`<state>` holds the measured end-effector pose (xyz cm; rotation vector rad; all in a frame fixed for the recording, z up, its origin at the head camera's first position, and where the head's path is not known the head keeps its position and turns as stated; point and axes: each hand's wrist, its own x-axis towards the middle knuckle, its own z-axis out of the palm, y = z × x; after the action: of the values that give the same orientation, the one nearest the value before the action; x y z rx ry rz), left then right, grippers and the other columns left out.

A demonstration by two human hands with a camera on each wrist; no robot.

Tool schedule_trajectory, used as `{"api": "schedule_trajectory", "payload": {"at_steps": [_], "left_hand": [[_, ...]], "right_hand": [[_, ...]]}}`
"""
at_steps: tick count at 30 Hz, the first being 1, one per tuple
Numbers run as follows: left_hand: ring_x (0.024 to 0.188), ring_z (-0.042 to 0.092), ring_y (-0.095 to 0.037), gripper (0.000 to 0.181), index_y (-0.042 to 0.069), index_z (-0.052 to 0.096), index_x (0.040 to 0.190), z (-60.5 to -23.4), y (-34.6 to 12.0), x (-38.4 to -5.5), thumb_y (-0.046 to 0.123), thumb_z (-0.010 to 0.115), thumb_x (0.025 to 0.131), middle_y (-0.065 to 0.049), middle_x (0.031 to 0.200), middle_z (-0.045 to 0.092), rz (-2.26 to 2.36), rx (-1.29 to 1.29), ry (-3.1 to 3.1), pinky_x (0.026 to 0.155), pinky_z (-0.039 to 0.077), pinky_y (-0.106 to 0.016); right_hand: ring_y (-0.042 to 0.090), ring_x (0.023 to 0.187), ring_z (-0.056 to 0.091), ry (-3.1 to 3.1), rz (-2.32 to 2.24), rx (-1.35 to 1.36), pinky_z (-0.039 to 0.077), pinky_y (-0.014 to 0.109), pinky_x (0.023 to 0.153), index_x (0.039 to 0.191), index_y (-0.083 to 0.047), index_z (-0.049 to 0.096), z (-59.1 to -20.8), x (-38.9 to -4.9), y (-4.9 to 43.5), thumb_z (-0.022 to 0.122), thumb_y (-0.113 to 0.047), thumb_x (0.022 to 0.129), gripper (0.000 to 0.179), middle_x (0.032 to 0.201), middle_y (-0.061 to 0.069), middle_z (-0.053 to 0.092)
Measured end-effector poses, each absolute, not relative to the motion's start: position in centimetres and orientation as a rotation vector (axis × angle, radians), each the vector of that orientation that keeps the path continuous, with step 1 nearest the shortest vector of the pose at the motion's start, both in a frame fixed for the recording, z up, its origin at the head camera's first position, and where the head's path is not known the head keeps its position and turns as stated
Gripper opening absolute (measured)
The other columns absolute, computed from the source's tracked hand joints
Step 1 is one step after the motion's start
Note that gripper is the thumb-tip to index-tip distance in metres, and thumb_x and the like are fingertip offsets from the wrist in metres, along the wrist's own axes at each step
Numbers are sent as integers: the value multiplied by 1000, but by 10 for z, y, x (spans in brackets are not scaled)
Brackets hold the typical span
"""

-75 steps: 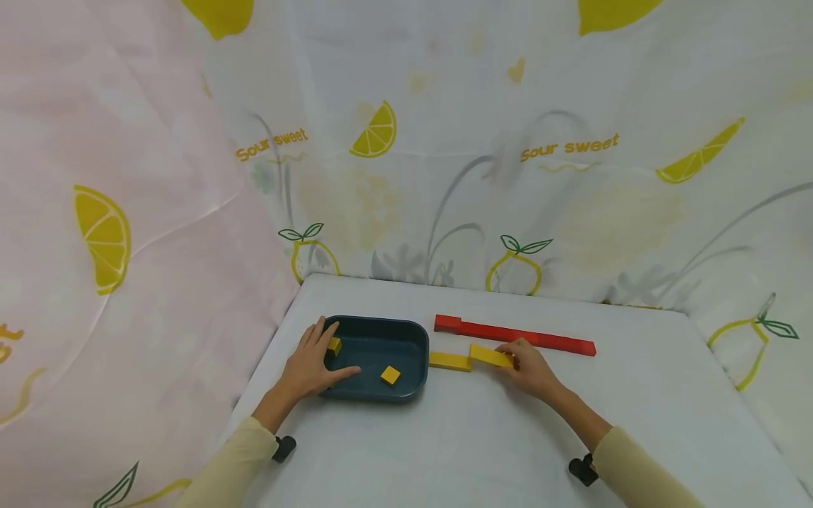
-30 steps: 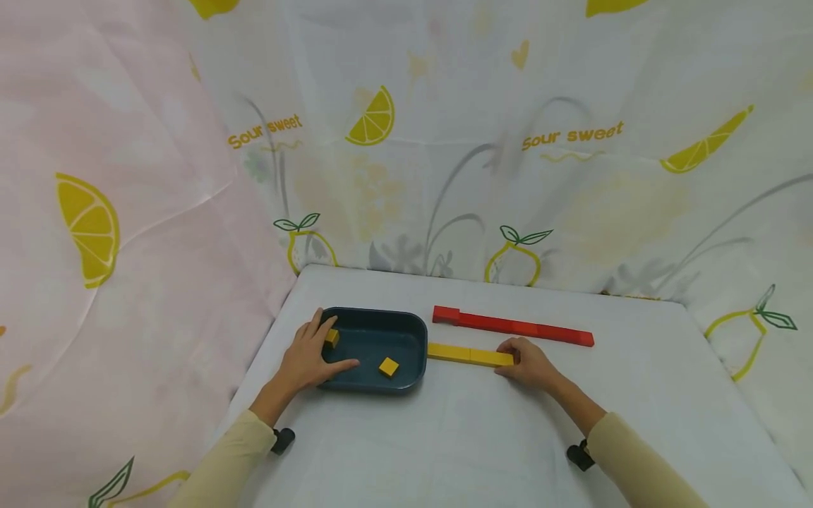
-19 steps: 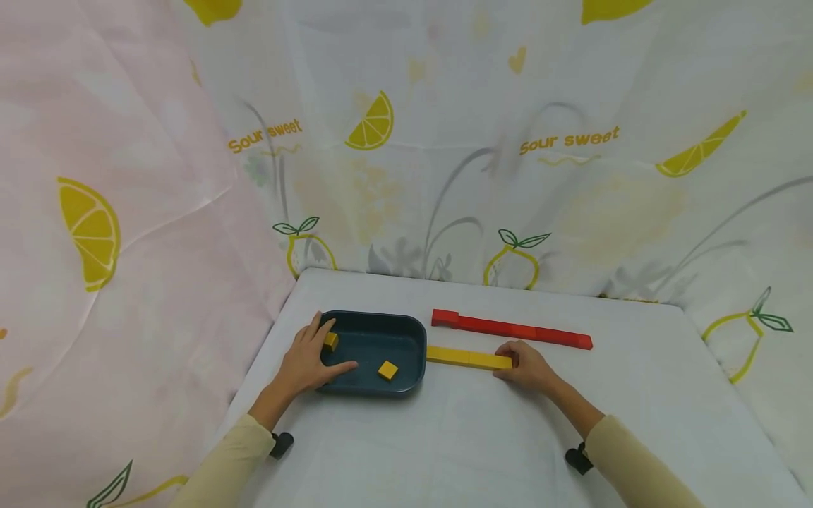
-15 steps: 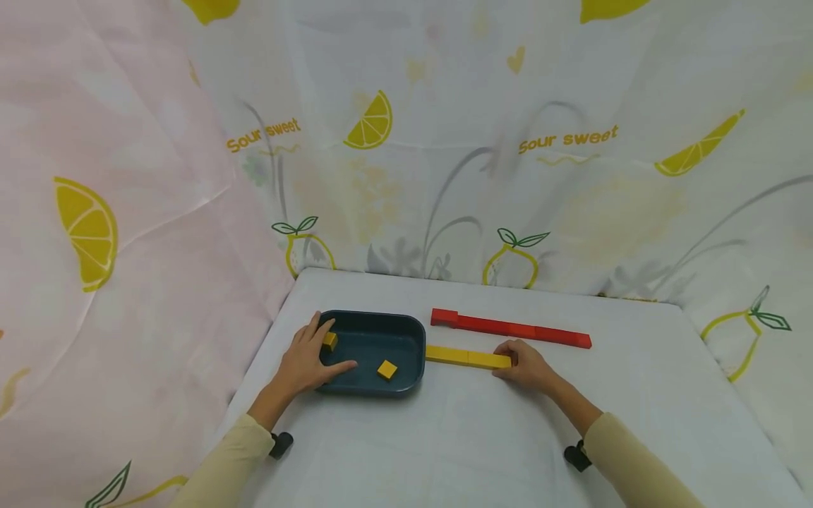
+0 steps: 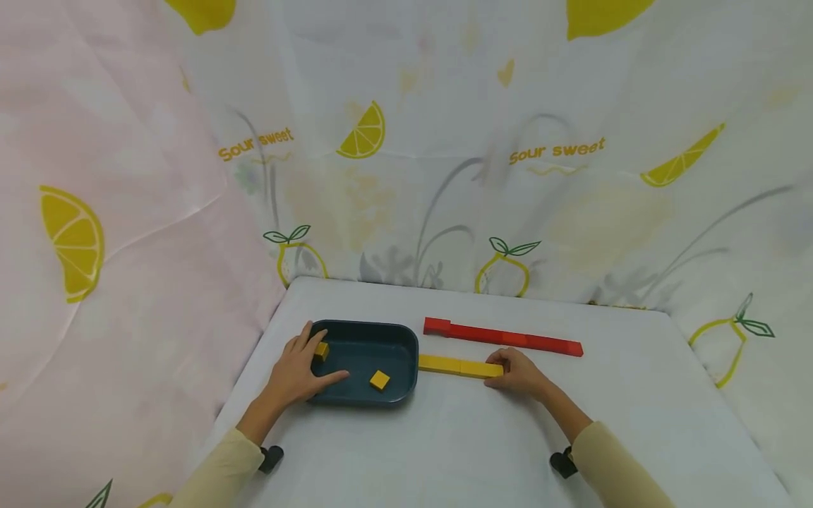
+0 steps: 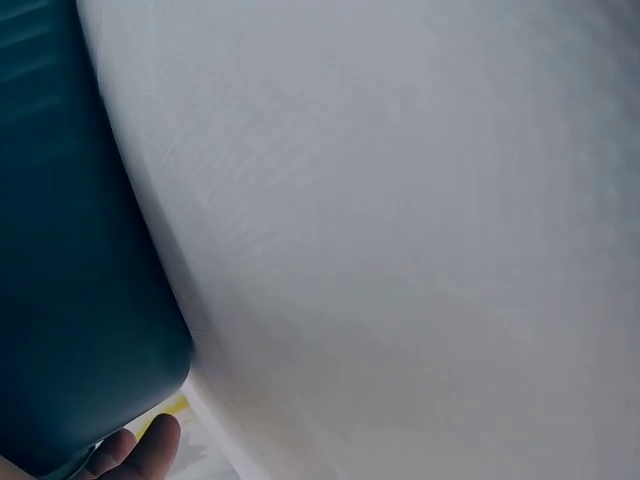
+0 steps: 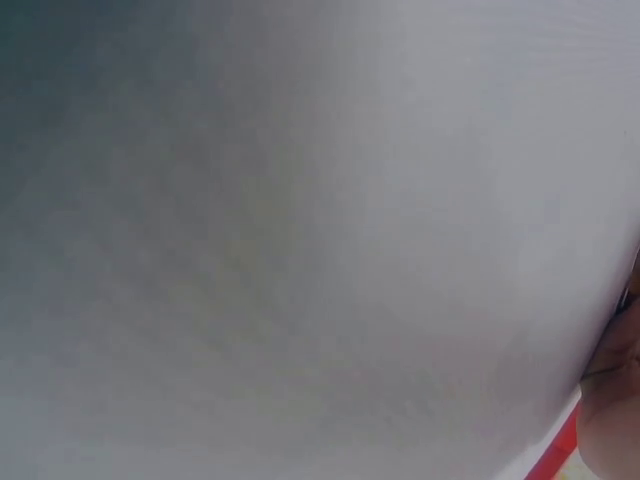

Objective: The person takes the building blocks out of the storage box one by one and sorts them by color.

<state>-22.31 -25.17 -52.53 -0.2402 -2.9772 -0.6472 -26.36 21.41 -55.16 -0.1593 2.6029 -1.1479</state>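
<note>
A dark blue tray (image 5: 362, 401) stands on the white table, left of middle. My left hand (image 5: 295, 374) rests spread over its left end, thumb stretched across the near side. Inside lie two yellow blocks, one flat block (image 5: 380, 380) near the front and a small block (image 5: 322, 351) by the fingers. Right of the tray, two long yellow blocks lie end to end, the left bar (image 5: 440, 364) reaching the tray's side. My right hand (image 5: 517, 372) pinches the right end of the right bar (image 5: 476, 370). Fingertips (image 6: 157, 447) show beside the tray in the left wrist view.
A row of red blocks (image 5: 483, 334) lies behind the yellow bars, with a thicker block (image 5: 437, 326) at its left end. A lemon-printed cloth (image 5: 444, 169) hangs behind the white table (image 5: 470, 444).
The right yellow bar was held offset from the left one; my right hand has brought it down into line, end to end. My left hand has stayed on the tray. The head view has shifted slightly.
</note>
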Motion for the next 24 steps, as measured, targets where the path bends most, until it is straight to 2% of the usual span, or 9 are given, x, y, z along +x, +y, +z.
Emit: {"api": "schedule_trajectory", "payload": {"at_steps": [5, 12, 24], "left_hand": [[142, 30, -45, 107, 11, 37, 153, -527, -251, -224, 75, 69, 72, -20, 164, 17, -642, -240, -2972, 102, 38, -68], [143, 27, -44, 112, 13, 34, 154, -529, -248, -222, 80, 65, 70, -19, 165, 14, -573, -256, -3010, 96, 45, -65], [141, 28, -45, 110, 13, 34, 154, -525, -249, -222, 79, 65, 72, -19, 165, 14, -584, -249, -3006, 97, 43, -66]], "right_hand": [[19, 86, 51, 2630, -1146, -175, 46, 29, 73, 108, -9, 70, -551, -262, 213, 86, -22, 76, 38, 95, 3, 62], [18, 89, 52, 2639, -1106, -133, 49, 29, 78, 108, -10, 69, -548, -264, 213, 87, -23, 75, 39, 97, 1, 62], [19, 87, 51, 2631, -1108, -211, 46, 28, 74, 107, -11, 70, -549, -264, 214, 85, -20, 77, 35, 95, 2, 61]]}}
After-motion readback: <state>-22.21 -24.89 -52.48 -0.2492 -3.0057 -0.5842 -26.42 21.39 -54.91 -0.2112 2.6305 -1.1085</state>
